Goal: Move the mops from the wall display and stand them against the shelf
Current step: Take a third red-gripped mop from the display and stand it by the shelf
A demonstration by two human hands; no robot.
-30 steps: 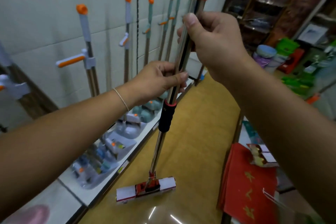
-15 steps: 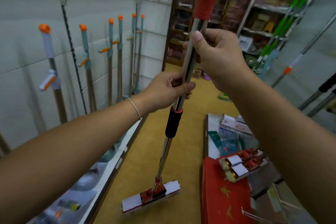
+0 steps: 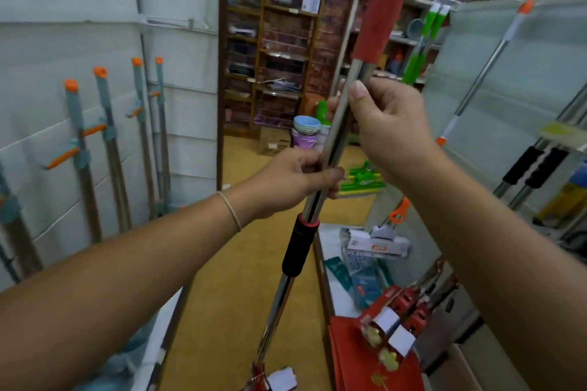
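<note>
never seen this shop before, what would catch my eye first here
Dead centre, a steel mop pole with a red top sleeve, gripped by the left hand low and the right hand above. Orange-capped mops line the white wall on the left. Red packets lie on the shelf at lower right.

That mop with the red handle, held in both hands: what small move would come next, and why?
Probably swing the mop rightward toward the shelf. The left hand and right hand both grip its metal pole, its head is near the floor, and other mops already lean there.
</note>
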